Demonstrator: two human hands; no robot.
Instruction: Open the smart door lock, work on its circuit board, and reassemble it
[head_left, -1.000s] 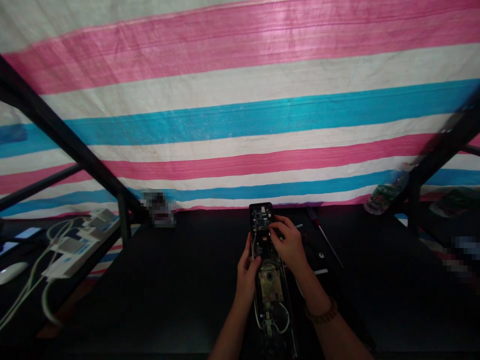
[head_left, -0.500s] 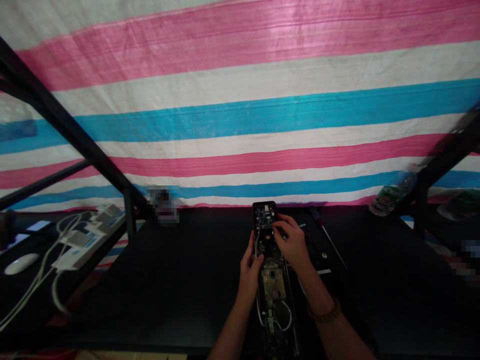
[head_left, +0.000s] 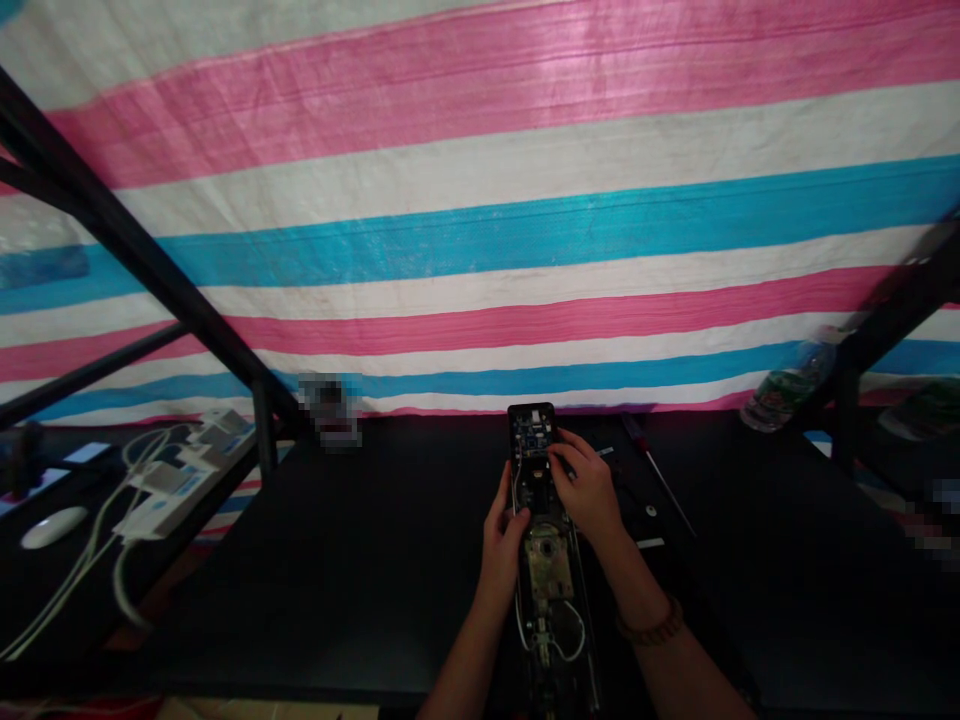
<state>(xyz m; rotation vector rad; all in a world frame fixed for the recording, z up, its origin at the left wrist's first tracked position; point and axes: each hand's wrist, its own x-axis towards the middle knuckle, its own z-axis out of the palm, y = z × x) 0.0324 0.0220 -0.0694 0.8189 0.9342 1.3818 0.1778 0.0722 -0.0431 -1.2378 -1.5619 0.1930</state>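
A long, dark electronic lock-like housing (head_left: 551, 565), its inside exposed, points away from me on the black table. Its far end holds a blue circuit board (head_left: 534, 437); a metal mechanism and a looped white wire (head_left: 579, 630) lie nearer me. My left hand (head_left: 504, 535) is closed around the left edge of the housing, thumb over its rim. At the lower right of the board, my right hand (head_left: 585, 487) has thumb and finger pinched together. What sits between those fingertips is too small to make out.
A screwdriver (head_left: 664, 480) lies to the right, near a small white round piece (head_left: 651, 511) and a white strip (head_left: 649, 543). A plastic bottle (head_left: 787, 385) leans at the back right. On the left are a power strip (head_left: 184, 480) with cables and a white mouse (head_left: 54, 527).
The view has shifted slightly, moving everything a little to the right. Both hands keep nearly the same place on the housing and board.
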